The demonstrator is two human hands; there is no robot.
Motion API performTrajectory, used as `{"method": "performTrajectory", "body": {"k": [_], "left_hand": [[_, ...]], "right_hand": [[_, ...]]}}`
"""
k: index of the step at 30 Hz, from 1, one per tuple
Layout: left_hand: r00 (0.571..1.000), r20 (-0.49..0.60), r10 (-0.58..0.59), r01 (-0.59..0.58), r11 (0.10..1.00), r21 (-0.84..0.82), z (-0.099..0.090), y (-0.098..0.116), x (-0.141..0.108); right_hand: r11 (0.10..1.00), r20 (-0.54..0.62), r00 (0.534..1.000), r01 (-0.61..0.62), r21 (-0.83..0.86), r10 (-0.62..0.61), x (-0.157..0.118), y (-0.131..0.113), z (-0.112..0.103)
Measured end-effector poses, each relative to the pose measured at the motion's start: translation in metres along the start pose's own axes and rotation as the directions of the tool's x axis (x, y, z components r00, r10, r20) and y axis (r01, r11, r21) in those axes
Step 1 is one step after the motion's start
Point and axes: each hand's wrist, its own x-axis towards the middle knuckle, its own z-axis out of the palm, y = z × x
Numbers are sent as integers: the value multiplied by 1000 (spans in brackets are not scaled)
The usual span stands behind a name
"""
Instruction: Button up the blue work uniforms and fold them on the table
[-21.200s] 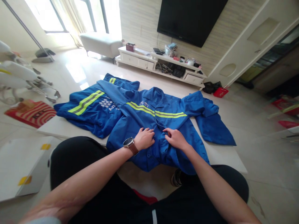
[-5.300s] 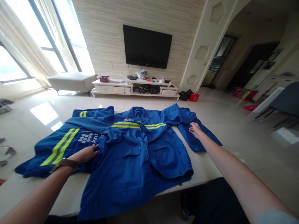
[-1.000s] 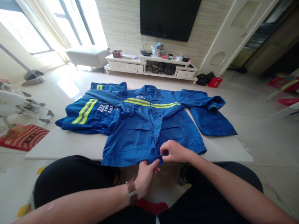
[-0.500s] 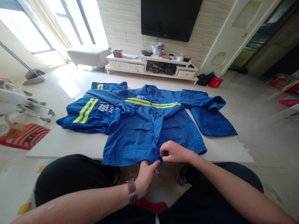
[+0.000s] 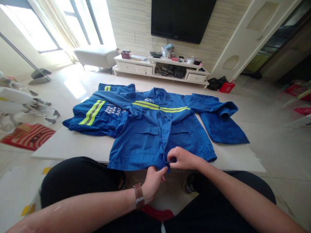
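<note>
- The white worktop is low and long, set crosswise before the seated person, whose dark-trousered knees come up close to its near edge.
- Around it spreads a pale, glossy tiled floor; bright light enters by the windows at upper left, beside a cream curtain.
- Against the far wall stands a white cabinet bearing small items, under a dark television; a pale padded bench sits to its left.
- A red bag rests on the floor near the cabinet's right end, and a red striped bag lies left of the worktop.
- The blue jacket is spread front up on the middle of the worktop, collar away from the person, lower hem at the near edge.
- One sleeve lies over a striped blue garment at left; the other reaches over folded blue cloth at right.
- The left hand, with a brown watch strap at the wrist, grips the hem, thumb on top.
- The right hand, fingers curled, pinches the lower corner of the front opening, just beside the left thumb.
- Both forearms slant inward from the lower corners.
</note>
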Motion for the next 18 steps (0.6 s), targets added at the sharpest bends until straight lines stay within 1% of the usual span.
{"method": "performTrajectory", "body": {"k": [7, 11, 14, 16, 18], "left_hand": [[1000, 4, -2, 2, 1000, 17, 0, 6, -2], [1000, 17, -19, 20, 999, -33, 0, 6, -4], [996, 40, -75, 79, 991, -111, -1, 2, -2], [994, 17, -106, 107, 984, -141, -2, -1, -1], [994, 0, -108, 107, 985, -138, -3, -3, 1]], "right_hand": [[999, 6, 1000, 15, -39, -15, 1, -2, 3], [997, -12, 1000, 26, -68, -26, 1, -2, 4], [999, -8, 1000, 29, -44, -30, 1, -2, 1], [999, -6, 1000, 30, -28, -30, 0, -2, -1], [999, -6, 1000, 30, -24, -31, 0, -2, -2]]}}
